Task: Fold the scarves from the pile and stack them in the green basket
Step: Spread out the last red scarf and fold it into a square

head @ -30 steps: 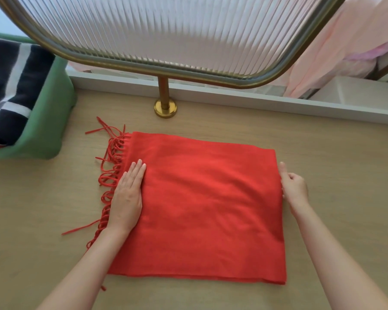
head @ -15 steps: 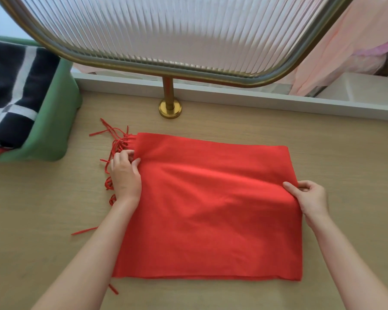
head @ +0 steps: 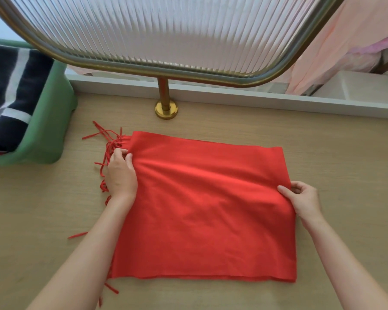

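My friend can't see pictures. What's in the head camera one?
A folded red scarf lies flat on a wooden table, with the person's left grip pinching its fringed edge and the right grip pinching the opposite edge. A green basket at the far left holds a dark striped scarf.

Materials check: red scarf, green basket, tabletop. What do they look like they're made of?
Red scarf: soft matte woven cloth, maybe wool or acrylic; it shows gentle creases and a twisted-cord fringe on the left edge.
Green basket: looks like felt or stiff fabric; matte, with rounded soft corners. Not certain.
Tabletop: light wood look, likely laminate or veneer; fine straight grain, low sheen.
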Demonstrator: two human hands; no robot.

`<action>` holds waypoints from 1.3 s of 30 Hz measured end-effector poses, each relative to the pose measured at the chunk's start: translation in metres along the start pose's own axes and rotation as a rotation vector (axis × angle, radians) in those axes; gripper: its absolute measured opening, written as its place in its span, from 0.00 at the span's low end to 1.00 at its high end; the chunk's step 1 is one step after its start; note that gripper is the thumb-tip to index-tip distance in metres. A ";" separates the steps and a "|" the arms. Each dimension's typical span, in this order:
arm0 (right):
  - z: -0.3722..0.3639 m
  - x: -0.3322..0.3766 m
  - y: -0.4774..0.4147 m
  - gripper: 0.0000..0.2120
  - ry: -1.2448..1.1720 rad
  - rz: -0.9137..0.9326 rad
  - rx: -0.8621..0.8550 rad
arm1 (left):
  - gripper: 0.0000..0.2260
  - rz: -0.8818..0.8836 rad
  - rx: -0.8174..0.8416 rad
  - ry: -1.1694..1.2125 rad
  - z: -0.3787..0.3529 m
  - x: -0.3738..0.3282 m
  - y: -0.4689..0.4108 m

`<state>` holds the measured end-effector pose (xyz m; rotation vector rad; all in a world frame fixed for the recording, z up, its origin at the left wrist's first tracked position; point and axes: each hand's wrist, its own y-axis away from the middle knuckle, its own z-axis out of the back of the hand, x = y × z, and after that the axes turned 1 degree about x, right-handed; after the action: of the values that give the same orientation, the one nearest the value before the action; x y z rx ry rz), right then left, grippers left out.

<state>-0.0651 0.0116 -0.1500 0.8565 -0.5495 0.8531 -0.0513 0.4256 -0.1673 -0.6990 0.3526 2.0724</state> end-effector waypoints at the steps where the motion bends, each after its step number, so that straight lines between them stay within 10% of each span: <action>1: -0.002 0.000 0.001 0.07 0.043 0.016 -0.050 | 0.08 -0.009 -0.009 -0.017 0.000 -0.001 0.000; 6: -0.010 0.004 0.012 0.11 0.082 0.016 -0.170 | 0.10 -0.076 0.031 -0.084 0.000 -0.004 0.003; 14: 0.016 -0.002 0.028 0.04 -0.021 -0.207 0.287 | 0.14 0.020 0.141 -0.127 0.020 0.005 0.033; 22: 0.005 -0.029 0.031 0.11 0.111 -0.067 -0.048 | 0.09 -0.105 0.077 -0.147 0.013 0.010 0.034; 32: 0.024 -0.028 0.065 0.05 0.032 -0.218 0.265 | 0.10 0.027 0.105 -0.034 0.035 0.032 0.064; 39: 0.016 -0.045 0.070 0.09 0.116 -0.086 -0.027 | 0.08 0.019 0.075 -0.038 0.039 0.026 0.056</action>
<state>-0.1489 0.0054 -0.1435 0.7952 -0.4188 0.8096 -0.1224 0.4309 -0.1528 -0.6131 0.4144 2.0765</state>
